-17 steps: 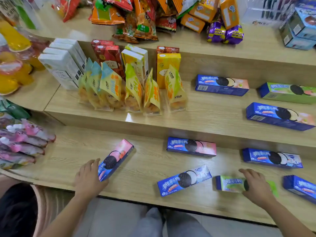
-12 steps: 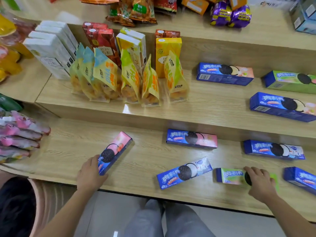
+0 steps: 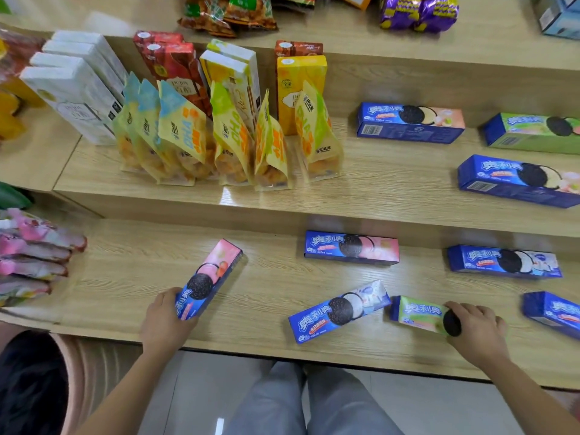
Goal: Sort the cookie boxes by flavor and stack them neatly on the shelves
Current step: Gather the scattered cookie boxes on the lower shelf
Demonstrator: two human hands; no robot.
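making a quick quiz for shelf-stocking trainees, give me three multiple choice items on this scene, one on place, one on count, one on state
1. Where is the right hand?
A. on the green box, bottom shelf
B. on the white cartons
C. on a purple bag

2. How many cookie boxes lie on the middle shelf?
A. one
B. three
C. six

3. The left hand is:
A. empty and off the shelf
B. gripping the pink box
C. tearing a pouch

Key: 1 A, fingers cover the green box's right end. 2 B, two blue boxes and one green lie there. 3 B, fingers wrap the pink box's near end.
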